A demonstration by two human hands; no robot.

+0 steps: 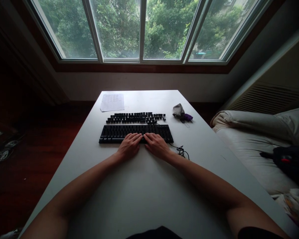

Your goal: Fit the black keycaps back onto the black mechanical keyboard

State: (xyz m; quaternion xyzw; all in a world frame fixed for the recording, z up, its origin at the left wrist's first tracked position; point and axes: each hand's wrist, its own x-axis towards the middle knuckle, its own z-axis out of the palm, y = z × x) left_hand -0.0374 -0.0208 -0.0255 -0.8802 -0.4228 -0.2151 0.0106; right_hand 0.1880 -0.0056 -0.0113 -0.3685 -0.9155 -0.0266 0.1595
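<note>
A black keyboard (pixel 112 132) lies flat on the white table, its long side facing me. My left hand (pixel 131 144) rests palm down over its front edge, fingers stretched forward. Beside it, nearly touching at the fingertips, my right hand (pixel 155 144) lies the same way on the keyboard's middle. Neither hand is wrapped around anything. Behind the keyboard, loose black keycaps (pixel 132 118) sit in uneven rows. A black cable (pixel 181 151) is bunched at the keyboard's right, close to my right wrist. Part of the front edge is hidden under my hands.
On the white table (pixel 139 192), a printed paper sheet (pixel 112 102) lies at the far left. A grey cloth (pixel 178 110) and a purple item (pixel 188 117) are at the right. A sofa (pixel 249 136) stands along the right side, a window (pixel 142 33) beyond.
</note>
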